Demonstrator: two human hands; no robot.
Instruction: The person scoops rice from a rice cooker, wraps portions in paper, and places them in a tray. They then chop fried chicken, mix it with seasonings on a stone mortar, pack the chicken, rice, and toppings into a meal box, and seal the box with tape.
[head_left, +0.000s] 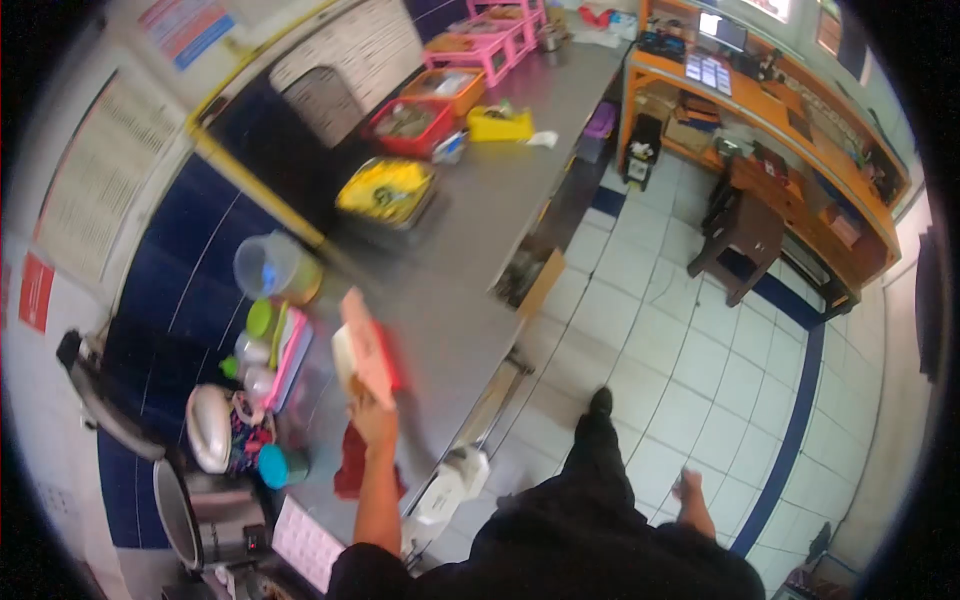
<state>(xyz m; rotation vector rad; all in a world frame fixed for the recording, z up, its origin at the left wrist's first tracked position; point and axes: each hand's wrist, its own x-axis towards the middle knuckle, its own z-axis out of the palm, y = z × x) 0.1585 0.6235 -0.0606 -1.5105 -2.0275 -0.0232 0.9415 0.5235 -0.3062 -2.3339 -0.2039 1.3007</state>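
My left hand (372, 418) reaches over the metal counter (480, 230), its fingers closed on a salmon-pink folded piece (368, 350) with a cream-coloured inner side. Motion blurs this piece, and whether it is card or plastic I cannot make out. A brighter red edge shows at its right, close to the counter. Just below the hand a dark red cloth (352, 465) lies on the counter, partly behind my forearm. My right hand (690, 488) hangs low at my side above the tiled floor, away from the counter. Its fingers are small and smeared.
Along the wall stand a clear tub (275, 268), a teal cup (283, 466) and a rice cooker (210, 515). Farther up are a yellow-topped container (385, 192), a red basket (410, 125) and pink racks (485, 50). Across the floor are a brown stool (740, 235) and wooden desk (800, 110).
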